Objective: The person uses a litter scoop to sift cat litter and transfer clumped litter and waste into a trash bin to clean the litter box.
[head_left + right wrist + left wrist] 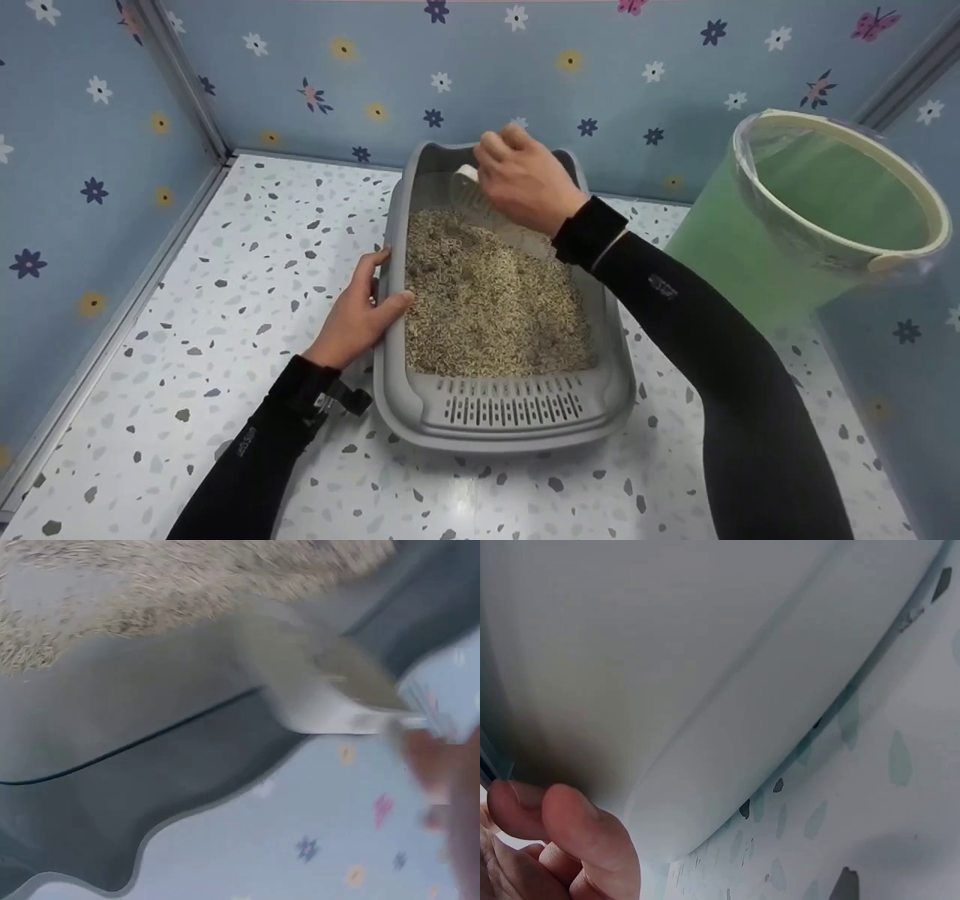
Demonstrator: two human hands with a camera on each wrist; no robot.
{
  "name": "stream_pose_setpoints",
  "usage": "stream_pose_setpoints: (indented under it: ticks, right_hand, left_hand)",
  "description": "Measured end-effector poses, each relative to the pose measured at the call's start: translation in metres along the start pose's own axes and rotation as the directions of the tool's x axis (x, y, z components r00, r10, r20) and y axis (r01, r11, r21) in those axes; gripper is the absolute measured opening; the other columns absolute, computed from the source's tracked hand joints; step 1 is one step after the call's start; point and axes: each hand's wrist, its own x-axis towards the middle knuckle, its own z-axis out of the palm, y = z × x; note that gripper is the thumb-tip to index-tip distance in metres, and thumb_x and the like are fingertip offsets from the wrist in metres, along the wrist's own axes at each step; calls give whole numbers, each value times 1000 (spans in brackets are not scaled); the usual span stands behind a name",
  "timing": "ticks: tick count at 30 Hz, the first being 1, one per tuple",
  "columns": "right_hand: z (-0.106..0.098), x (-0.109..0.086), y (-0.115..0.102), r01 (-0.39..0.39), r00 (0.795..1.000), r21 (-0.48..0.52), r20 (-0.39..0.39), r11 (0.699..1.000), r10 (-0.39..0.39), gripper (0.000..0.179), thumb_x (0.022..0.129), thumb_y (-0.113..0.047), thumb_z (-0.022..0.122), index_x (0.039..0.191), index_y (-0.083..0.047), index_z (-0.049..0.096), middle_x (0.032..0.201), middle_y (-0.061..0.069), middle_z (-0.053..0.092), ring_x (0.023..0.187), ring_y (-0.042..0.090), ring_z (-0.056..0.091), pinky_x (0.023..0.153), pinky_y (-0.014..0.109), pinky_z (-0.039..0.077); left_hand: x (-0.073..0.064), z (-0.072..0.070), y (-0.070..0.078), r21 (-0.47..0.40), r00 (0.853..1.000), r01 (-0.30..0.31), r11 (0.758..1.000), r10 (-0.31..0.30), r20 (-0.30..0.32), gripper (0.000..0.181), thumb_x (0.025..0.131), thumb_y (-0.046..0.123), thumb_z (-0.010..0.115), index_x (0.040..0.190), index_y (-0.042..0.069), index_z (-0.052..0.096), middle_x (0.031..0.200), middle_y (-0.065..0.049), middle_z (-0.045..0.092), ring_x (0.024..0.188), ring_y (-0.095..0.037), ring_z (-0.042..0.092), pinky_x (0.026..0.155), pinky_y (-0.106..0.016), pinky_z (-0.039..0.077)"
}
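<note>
Our left hand (356, 319), fingers bent, grips the grey plastic tray (510, 439) by its rim | our right hand (525, 176) holds a pale translucent scoop (307, 694) (blurred up close) | scoop over tray's back end

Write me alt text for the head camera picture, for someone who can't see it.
A person's right hand holds a pale scoop over the far end of a gray litter tray of tan granules, while the left hand grips its left rim. A green bin with a clear liner stands at right, near blue flowered walls.
</note>
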Motion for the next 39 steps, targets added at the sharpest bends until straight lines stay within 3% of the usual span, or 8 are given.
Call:
stream_pose_setpoints:
  ticks: [2,4,6,8,14,24,29,39]
  right_hand:
    - [6,2,8,-83,982,74,174,994,69,23,105,-8,53,85,-4,63,99,9,55,100,29,44,99,47,41]
    - [13,4,12,-160,944,112,309,981,119,30,109,-14,53,82,-5,62,100,10,55,103,31,42,101,49,38]
    - [22,5,13,-205,910,115,389,972,146,35,111,-19,51,81,-6,62,101,11,56,105,32,41,100,50,35]
    - [30,7,12,-217,896,113,418,970,152,36,112,-19,49,81,-7,61,102,11,56,105,32,41,98,50,33]
    - [43,12,2,-195,910,92,389,977,145,36,114,-14,44,84,-7,62,103,11,54,104,33,39,100,50,31]
    - [56,21,6,-247,888,103,423,964,183,46,120,-23,41,81,-8,59,105,13,57,112,36,41,104,53,30]
    - [60,30,5,-255,917,198,360,946,172,46,121,-29,46,83,-7,59,102,14,55,109,36,41,105,55,33]
    - [43,41,7,-160,961,298,265,941,79,37,116,-29,57,87,-7,60,106,15,57,112,38,44,111,57,35]
  left_hand:
    - [0,0,0,0,1000,0,1000,0,-2,84,105,39,74,175,28,30,125,-19,67,102,-34,72,76,-46,69]
    - [0,0,0,-1,1000,1,1000,-1,-3,84,105,39,75,176,29,30,126,-19,66,103,-35,71,75,-46,69]
    - [-1,1,1,-8,1000,5,1000,-5,-4,84,105,40,75,175,30,31,124,-18,66,101,-35,71,72,-46,69]
    - [-1,1,1,-16,1000,9,1000,-9,-7,83,104,42,76,175,32,32,122,-18,66,98,-36,71,70,-47,69]
    - [-1,2,-1,-13,1000,6,1000,-6,2,82,104,47,75,174,34,33,121,-19,65,96,-36,71,68,-46,69]
    - [-2,0,0,-25,1000,-11,1000,11,1,81,105,43,73,174,29,33,125,-19,66,101,-34,72,74,-46,69]
    - [-3,1,0,-34,1000,-10,999,10,3,82,104,46,74,173,28,33,121,-18,67,99,-34,71,74,-47,69]
    - [-2,0,0,-49,1000,-1,999,2,5,82,105,44,75,174,31,32,123,-18,66,98,-36,72,71,-47,69]
